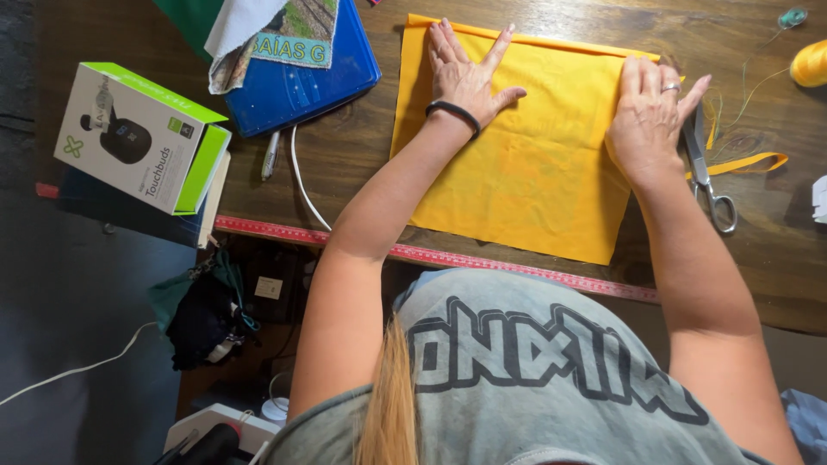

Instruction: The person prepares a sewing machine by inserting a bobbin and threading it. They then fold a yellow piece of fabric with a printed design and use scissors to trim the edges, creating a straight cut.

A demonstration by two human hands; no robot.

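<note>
We see both hands laid palm-down on one piece of yellow fabric [525, 164] on the wooden table [362, 155]. The left hand [468, 77] is fully spread, fingers fanned apart, flat near the cloth's upper left corner; a black band circles its wrist. The right hand [650, 116] lies flat at the upper right edge, fingers extended and closer together, one of them wearing a ring. Neither hand grips anything; both press on the cloth.

The fabric is a single folded rectangle, smooth, with its upper edge folded over as a narrow hem. Its lower edge lies just above the red measuring tape [517, 267] along the table's near edge.

We count one pair of scissors [708, 176] just beside the right hand, one yellow thread spool [811, 64], one blue folder [301, 82], one white-and-green box [142, 138], and one pen [270, 155].
</note>
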